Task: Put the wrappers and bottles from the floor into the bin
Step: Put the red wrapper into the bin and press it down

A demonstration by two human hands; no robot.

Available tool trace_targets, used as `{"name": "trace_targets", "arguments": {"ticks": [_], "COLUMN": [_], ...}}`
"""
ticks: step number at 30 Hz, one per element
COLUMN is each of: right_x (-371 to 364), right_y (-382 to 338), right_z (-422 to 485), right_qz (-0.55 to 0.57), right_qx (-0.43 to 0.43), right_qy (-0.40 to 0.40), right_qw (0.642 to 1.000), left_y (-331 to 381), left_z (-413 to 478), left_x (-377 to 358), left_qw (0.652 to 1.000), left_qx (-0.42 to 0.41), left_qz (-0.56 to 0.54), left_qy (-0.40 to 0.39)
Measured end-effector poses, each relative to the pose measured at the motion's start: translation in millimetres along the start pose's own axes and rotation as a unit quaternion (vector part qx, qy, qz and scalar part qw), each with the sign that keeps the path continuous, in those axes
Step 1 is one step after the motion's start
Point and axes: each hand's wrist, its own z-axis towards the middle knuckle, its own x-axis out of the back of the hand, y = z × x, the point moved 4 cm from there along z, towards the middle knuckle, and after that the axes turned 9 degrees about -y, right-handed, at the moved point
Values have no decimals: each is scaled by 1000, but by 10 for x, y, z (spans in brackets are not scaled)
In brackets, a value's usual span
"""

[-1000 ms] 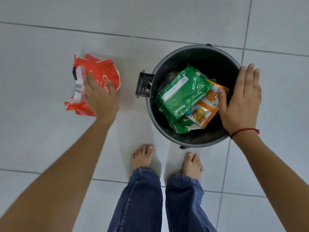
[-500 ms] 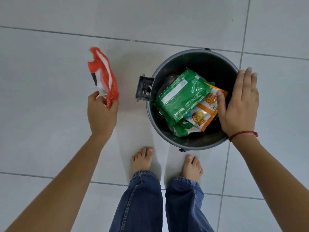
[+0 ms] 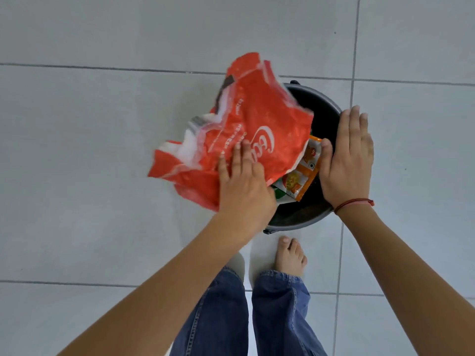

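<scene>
A large crumpled red wrapper [image 3: 259, 129] with white lettering hangs over the left half of the round black bin [image 3: 323, 109]. My left hand [image 3: 244, 186] grips its lower edge at the bin's left rim. An orange wrapper [image 3: 304, 170] lies inside the bin, with a bit of green wrapper [image 3: 279, 195] showing under it; the rest of the bin's contents are hidden by the red wrapper. My right hand [image 3: 347, 160] rests flat on the bin's right rim, fingers together and extended, holding nothing.
Pale grey floor tiles [image 3: 102, 176] with dark grout lines surround the bin. My bare right foot [image 3: 290, 258] and blue jeans legs [image 3: 257, 317] stand just below the bin. No other litter shows on the floor.
My left hand lifted the red wrapper off the floor at the left and carried it right, over the bin. The right hand stayed on the bin's rim.
</scene>
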Motion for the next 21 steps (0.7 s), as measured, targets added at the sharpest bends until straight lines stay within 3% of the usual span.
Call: {"name": "trace_targets", "arguments": {"ticks": [4, 6, 8, 10, 12, 13, 16, 21], "right_x": [-4, -8, -12, -9, -11, -13, -8, -19], "right_y": [6, 15, 13, 26, 23, 21, 27, 17], "right_z": [3, 2, 4, 8, 0, -3, 3, 1], "right_qz": [5, 10, 13, 14, 15, 15, 2, -8], "right_qx": [1, 0, 4, 3, -1, -3, -5, -2], "right_qy": [5, 6, 5, 4, 2, 0, 3, -7], "right_qw": [1000, 1000, 1000, 1000, 1000, 1000, 1000, 1000], "left_y": [343, 404, 390, 359, 285, 247, 179, 153], "left_z": [473, 610, 618, 560, 513, 527, 687, 913], "left_x": [-206, -273, -210, -44, -19, -83, -372, -540], "left_qw": [976, 963, 959, 961, 963, 967, 982, 986], "left_qx": [-88, -124, -156, -196, -181, -157, -114, -86], "left_qz": [-127, -157, -188, -195, -102, -44, 90, 131], "left_qy": [-155, -178, -142, 13, 170, 197, 124, 57]}}
